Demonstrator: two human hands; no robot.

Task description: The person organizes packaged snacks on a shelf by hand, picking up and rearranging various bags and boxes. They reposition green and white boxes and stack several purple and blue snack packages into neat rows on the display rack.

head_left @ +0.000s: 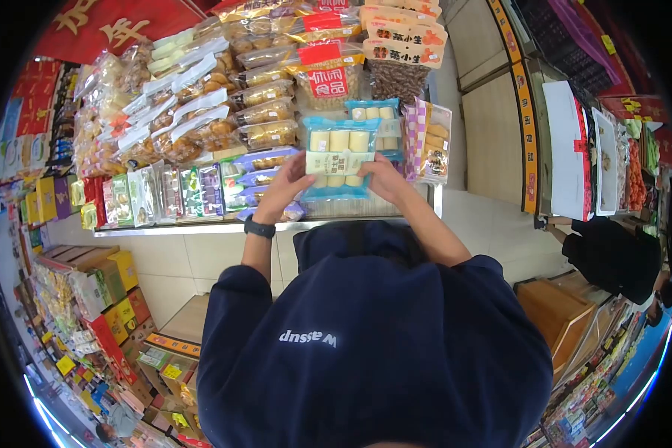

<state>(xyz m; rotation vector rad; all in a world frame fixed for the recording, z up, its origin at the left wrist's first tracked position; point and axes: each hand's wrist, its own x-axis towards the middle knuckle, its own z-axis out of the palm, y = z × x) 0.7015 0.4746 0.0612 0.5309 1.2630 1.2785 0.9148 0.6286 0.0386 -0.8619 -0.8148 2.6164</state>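
Note:
Between my two hands is a clear, blue-edged pack of pale cylindrical rolls (338, 158) with a whitish label band across its middle. My left hand (286, 187), with a dark watch on the wrist, grips the pack's left side. On the opposite side my right hand (384, 179) has its fingers closed on the edge. Just behind it lies a similar blue pack (381, 112), partly covered by the held one. To the right of that is a purple-checked pack of golden pastries (429, 142). Purple packets (265, 175) lie close to my left hand.
The display table (179, 229) has a metal front edge and carries rows of bagged snacks (265, 112). Bags of dark snacks (399, 78) stand at the back. Another person in black (612, 250) is at the right. Shelves with boxes (112, 299) stand at the lower left.

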